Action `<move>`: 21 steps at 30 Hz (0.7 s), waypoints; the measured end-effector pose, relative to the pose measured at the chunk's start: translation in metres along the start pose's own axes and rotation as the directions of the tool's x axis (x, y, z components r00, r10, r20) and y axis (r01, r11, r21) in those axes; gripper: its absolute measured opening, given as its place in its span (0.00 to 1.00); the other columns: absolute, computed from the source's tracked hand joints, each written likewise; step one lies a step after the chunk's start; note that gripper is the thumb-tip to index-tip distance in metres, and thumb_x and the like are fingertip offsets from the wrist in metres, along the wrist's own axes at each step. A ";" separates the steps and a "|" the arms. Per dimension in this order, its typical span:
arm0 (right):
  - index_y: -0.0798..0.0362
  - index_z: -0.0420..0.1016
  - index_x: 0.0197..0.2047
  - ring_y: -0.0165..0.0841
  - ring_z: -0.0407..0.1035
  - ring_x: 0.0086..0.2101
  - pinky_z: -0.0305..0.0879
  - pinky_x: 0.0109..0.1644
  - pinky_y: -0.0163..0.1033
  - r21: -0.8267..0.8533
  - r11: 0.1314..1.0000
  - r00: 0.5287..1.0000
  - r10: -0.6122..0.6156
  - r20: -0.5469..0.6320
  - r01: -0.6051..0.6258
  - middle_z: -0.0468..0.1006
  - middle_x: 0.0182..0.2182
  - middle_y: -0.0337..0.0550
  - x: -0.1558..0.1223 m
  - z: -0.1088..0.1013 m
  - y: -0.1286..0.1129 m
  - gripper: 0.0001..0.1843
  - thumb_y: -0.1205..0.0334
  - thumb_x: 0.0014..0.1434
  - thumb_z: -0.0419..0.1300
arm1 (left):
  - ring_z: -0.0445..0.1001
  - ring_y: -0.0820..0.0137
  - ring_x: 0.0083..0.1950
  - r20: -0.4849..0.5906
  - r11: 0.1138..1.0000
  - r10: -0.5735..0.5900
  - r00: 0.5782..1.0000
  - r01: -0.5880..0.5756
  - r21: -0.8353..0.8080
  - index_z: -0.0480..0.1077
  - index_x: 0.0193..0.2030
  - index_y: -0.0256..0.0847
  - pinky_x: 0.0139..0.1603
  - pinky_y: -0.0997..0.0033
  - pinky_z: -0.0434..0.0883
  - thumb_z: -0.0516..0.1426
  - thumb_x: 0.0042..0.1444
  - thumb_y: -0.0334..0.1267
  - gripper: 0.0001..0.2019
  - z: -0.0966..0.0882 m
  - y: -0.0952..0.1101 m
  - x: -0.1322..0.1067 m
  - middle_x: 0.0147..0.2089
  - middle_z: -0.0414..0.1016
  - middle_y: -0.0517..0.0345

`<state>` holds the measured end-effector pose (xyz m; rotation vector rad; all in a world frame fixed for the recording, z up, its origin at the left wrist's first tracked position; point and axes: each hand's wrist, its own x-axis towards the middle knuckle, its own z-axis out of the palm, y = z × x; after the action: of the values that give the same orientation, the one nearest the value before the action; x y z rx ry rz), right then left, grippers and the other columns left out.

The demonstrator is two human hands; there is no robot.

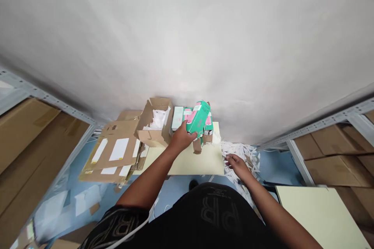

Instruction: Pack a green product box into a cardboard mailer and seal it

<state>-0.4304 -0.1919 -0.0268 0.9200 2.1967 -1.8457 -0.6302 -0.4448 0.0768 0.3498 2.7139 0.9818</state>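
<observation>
My left hand (183, 138) grips the lower end of a green-and-pink box (199, 118), which is tilted above other boxes of the same colours (208, 123). A pale, whitish box (177, 118) stands just left of these. My right hand (237, 165) is beyond the right edge of the cream table (198, 159), over a heap of white paper strips (242, 151). Its fingers are loosely bent and a little apart, with nothing visible in them. Below the green boxes a brown cardboard flap (197, 146) sticks out.
An open cardboard carton (156, 134) with white packing inside stands left of the boxes. Flattened cardboard (113, 144) is stacked farther left. Metal shelving with cartons (336, 163) flanks both sides, and a grey wall (187, 46) rises behind. Another cream tabletop (318, 210) is at lower right.
</observation>
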 end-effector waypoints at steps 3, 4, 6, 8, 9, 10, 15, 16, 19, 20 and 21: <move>0.50 0.75 0.50 0.38 0.78 0.41 0.74 0.39 0.41 0.258 0.966 0.999 0.034 -0.024 -0.027 0.81 0.47 0.49 -0.007 0.003 -0.037 0.25 0.41 0.58 0.64 | 0.79 0.58 0.48 0.088 0.992 0.122 0.989 -0.119 -0.035 0.59 0.71 0.43 0.46 0.65 0.71 0.63 0.56 0.48 0.37 0.024 0.028 -0.016 0.55 0.79 0.48; 0.49 0.73 0.52 0.38 0.77 0.41 0.75 0.38 0.41 0.352 0.936 0.999 0.044 -0.024 -0.033 0.80 0.49 0.49 -0.009 0.001 -0.048 0.26 0.40 0.59 0.64 | 0.79 0.58 0.50 0.117 0.985 0.172 0.978 -0.168 -0.045 0.59 0.71 0.43 0.47 0.65 0.72 0.63 0.56 0.47 0.37 0.035 0.038 -0.020 0.56 0.79 0.47; 0.47 0.69 0.56 0.37 0.77 0.39 0.77 0.36 0.41 0.488 0.872 0.998 0.055 -0.044 -0.027 0.78 0.51 0.49 -0.016 -0.007 -0.065 0.28 0.39 0.60 0.65 | 0.78 0.56 0.54 0.172 0.964 0.266 0.949 -0.261 -0.049 0.57 0.72 0.43 0.52 0.63 0.72 0.63 0.56 0.46 0.39 0.061 0.057 -0.029 0.60 0.76 0.46; 0.46 0.67 0.57 0.35 0.77 0.36 0.78 0.34 0.41 0.564 0.826 0.990 0.077 -0.115 0.002 0.78 0.50 0.47 -0.022 -0.020 -0.073 0.29 0.40 0.60 0.66 | 0.76 0.53 0.58 0.227 0.937 0.343 0.912 -0.349 -0.014 0.55 0.73 0.42 0.55 0.60 0.72 0.64 0.55 0.46 0.41 0.090 0.076 -0.038 0.63 0.74 0.44; 0.45 0.66 0.58 0.34 0.77 0.35 0.78 0.33 0.40 0.585 0.811 0.982 0.100 -0.159 0.012 0.78 0.49 0.46 -0.025 -0.028 -0.073 0.30 0.40 0.60 0.66 | 0.75 0.52 0.59 0.252 0.918 0.380 0.890 -0.397 0.020 0.54 0.74 0.41 0.55 0.59 0.72 0.64 0.55 0.46 0.42 0.105 0.086 -0.044 0.64 0.73 0.42; 0.45 0.66 0.58 0.34 0.77 0.34 0.78 0.32 0.40 0.600 0.800 0.970 0.132 -0.203 0.017 0.78 0.47 0.45 -0.029 -0.038 -0.070 0.30 0.40 0.59 0.67 | 0.75 0.51 0.58 0.276 0.891 0.419 0.865 -0.449 0.057 0.53 0.74 0.40 0.55 0.59 0.72 0.64 0.55 0.46 0.43 0.119 0.095 -0.051 0.64 0.72 0.41; 0.49 0.70 0.52 0.35 0.77 0.29 0.75 0.29 0.39 0.645 0.764 0.906 0.268 -0.329 0.008 0.82 0.39 0.44 -0.053 -0.098 -0.021 0.24 0.48 0.57 0.68 | 0.75 0.49 0.57 0.425 0.711 0.586 0.690 -0.689 0.137 0.47 0.77 0.38 0.53 0.57 0.73 0.62 0.58 0.49 0.46 0.186 0.144 -0.093 0.62 0.70 0.39; 0.50 0.71 0.50 0.35 0.76 0.29 0.74 0.28 0.38 0.653 0.758 0.889 0.286 -0.357 0.018 0.83 0.37 0.44 -0.060 -0.113 -0.007 0.22 0.50 0.56 0.68 | 0.76 0.48 0.57 0.461 0.689 0.599 0.655 -0.715 0.119 0.46 0.78 0.38 0.53 0.56 0.73 0.62 0.58 0.51 0.47 0.199 0.154 -0.102 0.62 0.70 0.39; 0.51 0.73 0.48 0.36 0.77 0.29 0.74 0.28 0.37 0.682 0.726 0.823 0.333 -0.461 0.088 0.83 0.34 0.43 -0.088 -0.162 0.041 0.19 0.55 0.55 0.67 | 0.74 0.48 0.60 0.567 0.654 0.631 0.529 -0.756 -0.022 0.45 0.78 0.42 0.56 0.54 0.72 0.62 0.58 0.58 0.49 0.235 0.184 -0.125 0.66 0.68 0.39; 0.51 0.73 0.47 0.36 0.77 0.30 0.74 0.29 0.37 0.691 0.714 0.800 0.347 -0.489 0.113 0.83 0.34 0.42 -0.100 -0.180 0.058 0.18 0.56 0.54 0.66 | 0.73 0.48 0.62 0.599 0.655 0.635 0.489 -0.752 -0.081 0.44 0.78 0.43 0.58 0.54 0.72 0.61 0.58 0.59 0.49 0.248 0.193 -0.131 0.68 0.66 0.39; 0.51 0.73 0.46 0.36 0.77 0.30 0.74 0.30 0.38 0.699 0.702 0.781 0.359 -0.511 0.134 0.83 0.34 0.41 -0.112 -0.198 0.076 0.17 0.56 0.54 0.66 | 0.73 0.49 0.63 0.627 0.662 0.632 0.456 -0.738 -0.130 0.44 0.78 0.43 0.59 0.54 0.71 0.60 0.59 0.59 0.47 0.261 0.203 -0.137 0.69 0.65 0.39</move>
<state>-0.2450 -0.0435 0.0091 2.0195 1.5028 -2.6577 -0.3946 -0.1793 0.0317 1.6130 1.9694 0.5901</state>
